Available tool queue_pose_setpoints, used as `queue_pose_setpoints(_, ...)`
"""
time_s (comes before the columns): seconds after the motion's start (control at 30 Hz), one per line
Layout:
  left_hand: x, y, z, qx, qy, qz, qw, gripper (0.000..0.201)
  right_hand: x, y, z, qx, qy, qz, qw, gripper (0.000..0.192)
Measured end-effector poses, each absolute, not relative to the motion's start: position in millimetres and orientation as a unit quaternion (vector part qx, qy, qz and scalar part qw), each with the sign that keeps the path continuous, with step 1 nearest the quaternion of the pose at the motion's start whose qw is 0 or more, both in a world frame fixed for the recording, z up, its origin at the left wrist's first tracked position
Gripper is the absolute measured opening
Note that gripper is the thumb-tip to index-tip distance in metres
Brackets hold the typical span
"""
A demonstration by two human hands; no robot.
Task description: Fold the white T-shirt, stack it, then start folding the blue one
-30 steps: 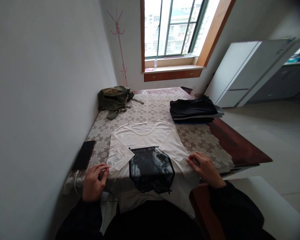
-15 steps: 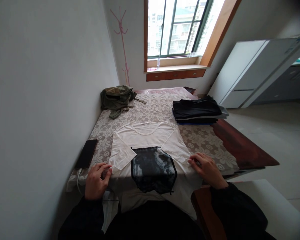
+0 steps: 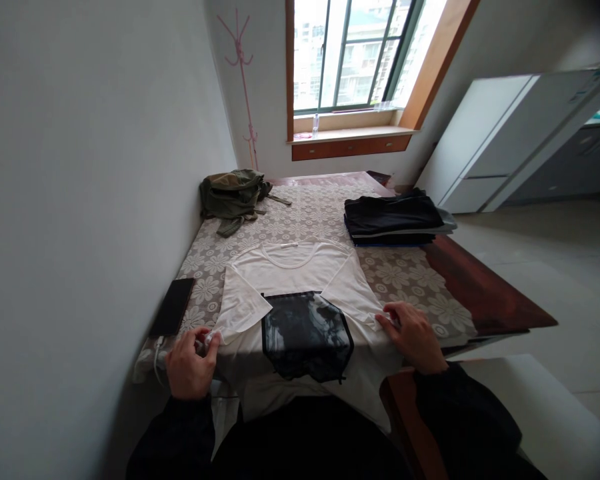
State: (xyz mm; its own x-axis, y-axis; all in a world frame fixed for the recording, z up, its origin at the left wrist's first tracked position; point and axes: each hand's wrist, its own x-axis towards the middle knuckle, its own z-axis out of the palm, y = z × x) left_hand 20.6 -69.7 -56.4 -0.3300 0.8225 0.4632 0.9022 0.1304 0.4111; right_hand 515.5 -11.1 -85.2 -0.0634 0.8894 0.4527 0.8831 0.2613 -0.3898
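Observation:
A white T-shirt (image 3: 290, 273) with a black printed panel (image 3: 306, 335) lies flat on the lace-covered table (image 3: 415, 280), both short sleeves folded inward, its hem hanging over the near edge. My left hand (image 3: 190, 363) pinches the shirt's left side edge just below the folded sleeve. My right hand (image 3: 413, 335) grips the shirt's right side edge next to the other sleeve. Dark sleeves cover both my forearms.
A black phone (image 3: 171, 307) with a white cable lies left of the shirt. A crumpled olive garment (image 3: 230, 193) sits at the far left, a stack of folded dark clothes (image 3: 395, 219) at the far right. A white wall runs along the left; bare wood shows at the table's right.
My left hand has closed its fingers on the shirt's left edge and bunched the fabric slightly. My right hand stays at the right edge. The view shifted a little.

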Motion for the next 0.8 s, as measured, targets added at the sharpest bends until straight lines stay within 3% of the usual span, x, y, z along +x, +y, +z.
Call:
queue_pose_setpoints(0.2, 42.0, -106.1, -88.3, -0.469, -0.756, -0.456, 0.028, 0.031, 521.5, -67.1, -117.0, -0.660, -0.593, -0.027, 0.460, 0.028)
queue_pose_setpoints(0.27, 50.4, -125.7, -109.2, -0.472, -0.758, -0.448, -0.044, 0.030, 523.5, -93.9, -136.1, -0.670, -0.594, 0.036, 0.443, 0.034)
queue_pose_setpoints(0.4, 61.2, -151.5, -152.8, -0.575, -0.706, -0.357, -0.211, 0.031, 525.1, -136.5, -179.9, -0.636, -0.678, 0.198, 0.310, 0.041)
queue_pose_setpoints(0.57, 57.7, -153.5, -202.4, -0.595, -0.693, -0.270, -0.304, 0.036, 531.8, -162.8, -238.4, -0.659, -0.642, 0.339, 0.197, 0.037)
queue_pose_setpoints(0.7, 57.3, -149.9, -221.2, -0.570, -0.708, -0.212, -0.359, 0.045, 534.7, -173.2, -281.1, -0.671, -0.554, 0.445, 0.209, 0.066)
queue_pose_setpoints(0.8, 63.6, -146.9, -214.5, -0.561, -0.696, -0.225, -0.389, 0.029, 532.3, -173.5, -298.5, -0.658, -0.523, 0.479, 0.251, 0.061)
